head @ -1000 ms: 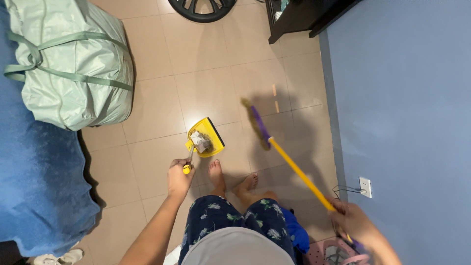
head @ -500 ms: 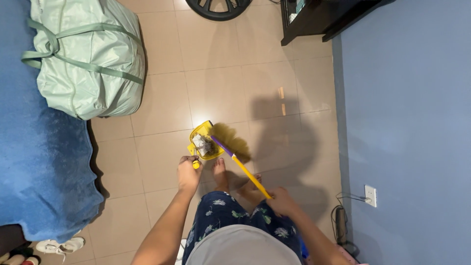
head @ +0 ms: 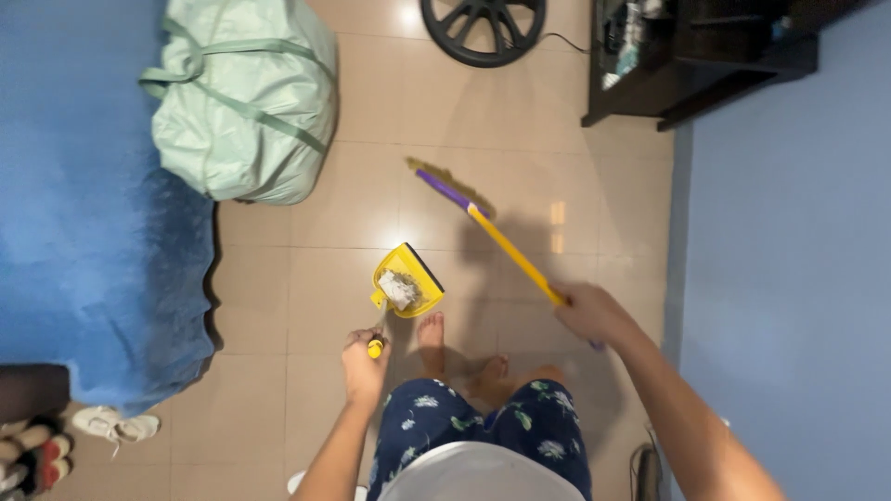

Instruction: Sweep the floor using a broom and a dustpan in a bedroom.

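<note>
1. Left hand: closed round the yellow-tipped handle of the dustpan, fingers wrapped, grip near the handle end.
2. Dustpan: yellow w/ dark front lip, low over the tiled floor, just ahead of the bare feet; can't tell whether touching the tiles. Clump of grey dust & scraps inside the pan.
3. Right hand: closed round the yellow broom stick, grip near the stick's lower end; a bit of purple showing past the hand.
4. Broom: stick slanting up-left from right hand, purple collar next, bristle end blurred, out over the floor beyond the dustpan & apart from it.
5. Legs in dark blue floral shorts at bottom centre, both feet on tiles between the two hands.
6. Left side: blue bed cover hanging down to the floor; pale green zip bag w/ straps on the floor beside it.
7. Top: black wheel-shaped fan base w/ cable, dark cabinet against the blue wall.
8. Bottom left: white shoe & more footwear at the frame edge.
</note>
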